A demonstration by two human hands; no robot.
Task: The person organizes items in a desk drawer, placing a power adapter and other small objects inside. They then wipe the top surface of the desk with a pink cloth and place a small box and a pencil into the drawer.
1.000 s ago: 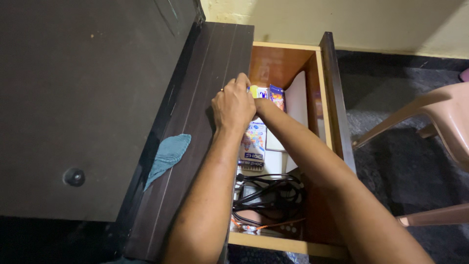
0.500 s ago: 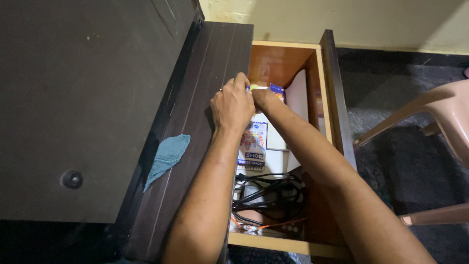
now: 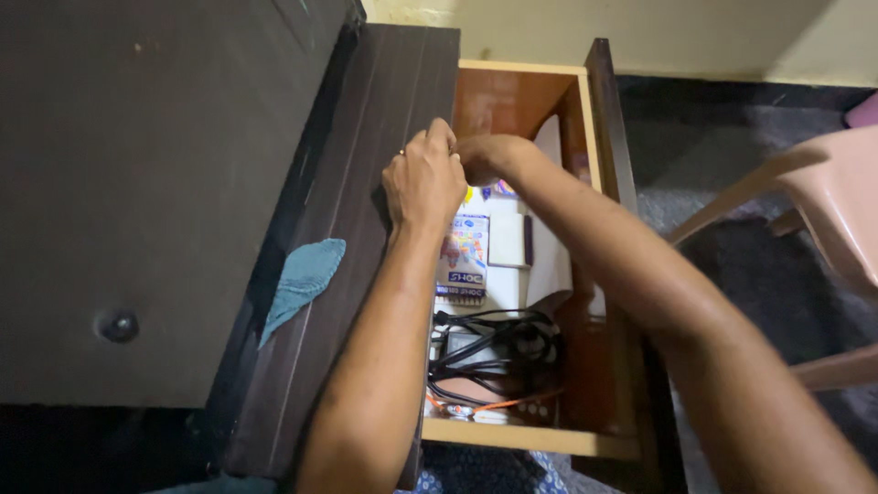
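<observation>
Drawer (image 3: pixel 517 102) stands open; left hand (image 3: pixel 423 181) and right hand (image 3: pixel 485 157) meet over its far end, fingers curled together, what they pinch hidden, cables (image 3: pixel 494 352) near.

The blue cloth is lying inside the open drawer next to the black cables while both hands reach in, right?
Not quite. In the head view the blue cloth lies outside the drawer, on the dark wooden top to its left, away from the black cables. The rest holds: the drawer is open, and the left hand and right hand reach in together.
</observation>
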